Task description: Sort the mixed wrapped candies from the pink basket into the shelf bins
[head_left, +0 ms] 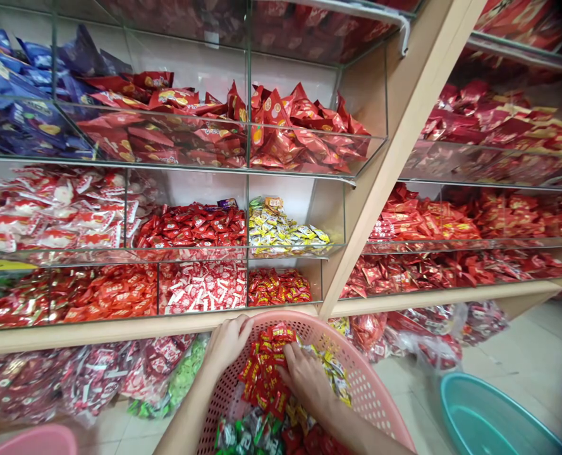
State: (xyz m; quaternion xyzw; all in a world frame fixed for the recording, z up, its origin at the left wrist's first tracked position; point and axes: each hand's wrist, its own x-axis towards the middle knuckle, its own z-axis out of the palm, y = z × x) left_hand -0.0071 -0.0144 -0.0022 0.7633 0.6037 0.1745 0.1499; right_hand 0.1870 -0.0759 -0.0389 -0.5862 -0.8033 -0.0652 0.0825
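My left hand (pixel 230 344) is closed over the far rim of a pink perforated plastic basket (pixel 356 373), with the fingers hooked on its edge. Inside the basket my right hand (pixel 304 374) is curled into a heap of red-wrapped candies (pixel 264 363), its fingertips partly sunk among them. Beside the right wrist lie yellow-and-white wrapped candies (pixel 336 373). Nearer me are green-wrapped candies (pixel 250 433), and more red wrappers show partly under my right forearm.
Glass-fronted shelves hold red candies (pixel 281 287), yellow candies (pixel 285 230) and blue packets (pixel 34 120). Below the wooden shelf edge (pixel 119 330), bagged candies (pixel 95 379) rest on the floor. A teal basin (pixel 494 417) stands right, a pink tub (pixel 36 441) left.
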